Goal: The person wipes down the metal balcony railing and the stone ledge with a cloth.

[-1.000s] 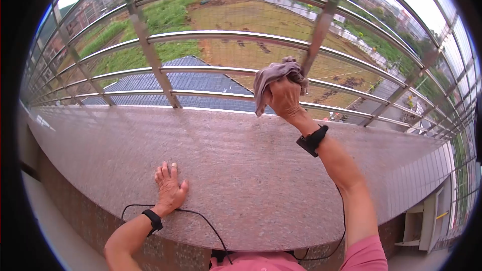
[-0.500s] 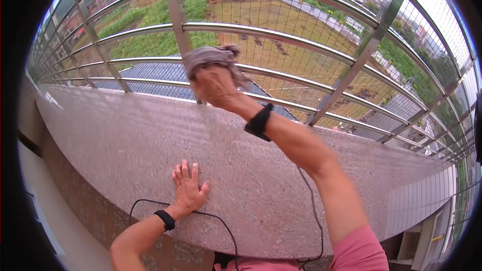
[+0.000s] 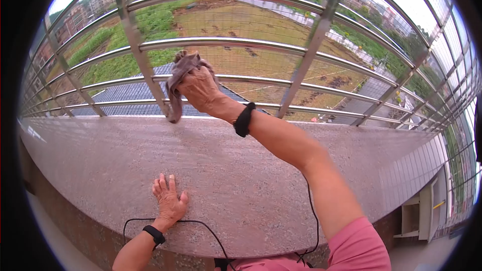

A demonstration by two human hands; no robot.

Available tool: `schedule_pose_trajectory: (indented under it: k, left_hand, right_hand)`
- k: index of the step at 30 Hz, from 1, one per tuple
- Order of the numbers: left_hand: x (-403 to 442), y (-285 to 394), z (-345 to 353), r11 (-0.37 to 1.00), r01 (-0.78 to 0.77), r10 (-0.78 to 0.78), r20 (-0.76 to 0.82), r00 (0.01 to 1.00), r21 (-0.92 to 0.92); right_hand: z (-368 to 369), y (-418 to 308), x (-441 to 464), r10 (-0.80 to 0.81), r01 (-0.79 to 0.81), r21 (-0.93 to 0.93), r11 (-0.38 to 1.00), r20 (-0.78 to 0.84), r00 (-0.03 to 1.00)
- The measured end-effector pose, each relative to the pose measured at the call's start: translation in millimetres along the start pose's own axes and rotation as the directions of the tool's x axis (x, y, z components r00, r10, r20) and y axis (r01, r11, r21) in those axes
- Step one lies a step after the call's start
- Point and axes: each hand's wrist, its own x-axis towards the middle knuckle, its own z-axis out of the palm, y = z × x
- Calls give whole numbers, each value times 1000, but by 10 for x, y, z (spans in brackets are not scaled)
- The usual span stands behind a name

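A crumpled grey-brown cloth is bunched in my right hand, its fingers closed round it and partly hidden. The cloth is up against the metal railing, beside an upright post, and one end hangs down towards the ledge. My left hand lies flat on the speckled pink stone ledge, fingers spread, holding nothing. Both wrists wear black bands.
Thin black cables run by both arms over the ledge's near edge. Wire mesh backs the railing, with a field and buildings beyond. A pale shelf unit stands at the lower right.
The view has turned, so the railing sits differently in it. My right hand with the cloth has come nearer the post's left side, and more cloth hangs down. My left hand stays on the ledge.
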Motion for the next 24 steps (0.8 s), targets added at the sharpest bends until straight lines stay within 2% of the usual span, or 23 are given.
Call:
schedule_pose_trajectory:
  k: [1, 2, 4, 8, 11, 13, 16, 17, 18, 20, 21, 23, 24]
  left_hand:
    - [5, 3, 6, 1000, 7, -7, -7, 1000, 9]
    - [-4, 7, 16, 1000, 16, -16, -13, 1000, 17]
    - [-2, 8, 22, 1000, 19, -19, -4, 1000, 25]
    - [0, 20, 6, 998, 24, -24, 2, 1000, 53]
    - [6, 33, 5, 996, 34, -35, 14, 999, 81]
    - [0, 19, 18, 996, 31, -33, 19, 999, 84]
    - [10, 24, 3, 997, 35, -36, 15, 999, 76]
    - [3, 26, -9, 997, 37, -39, 18, 999, 72]
    - [-3, 27, -26, 996, 49, -50, 20, 999, 75]
    - [5, 52, -45, 998, 23, -24, 14, 1000, 56]
    - [4, 64, -48, 997, 46, -47, 16, 999, 56]
    - [3, 70, -74, 999, 23, -24, 19, 1000, 49]
    - [5, 68, -78, 998, 42, -43, 16, 999, 52]
  right_hand:
    - [-74, 65, -120, 19, -18, -95, 995, 12, 1000]
    - [-163, 158, -234, 22, -20, -98, 995, 16, 1000]
    - [-310, 366, -509, 117, -79, -179, 981, 210, 971]
    - [-787, 804, -1112, 150, -119, -270, 955, 99, 984]
    - [-1137, 953, -1463, 182, -164, -211, 964, 71, 981]
    - [-1327, 868, -1513, 60, -43, -238, 970, 68, 996]
    - [-1192, 718, -1733, 128, -105, -220, 970, 95, 987]
    - [-899, 817, -1988, 224, -187, -190, 964, 199, 954]
    - [-872, 801, -2021, 218, -184, -178, 967, 201, 955]
    - [-806, 741, -2022, 348, -292, -191, 937, 449, 823]
    - [-766, 710, -1990, 329, -280, -174, 944, 457, 826]
    - [-699, 613, -1904, 429, -413, -134, 901, 420, 800]
    - [-660, 551, -1832, 415, -405, -119, 907, 423, 806]
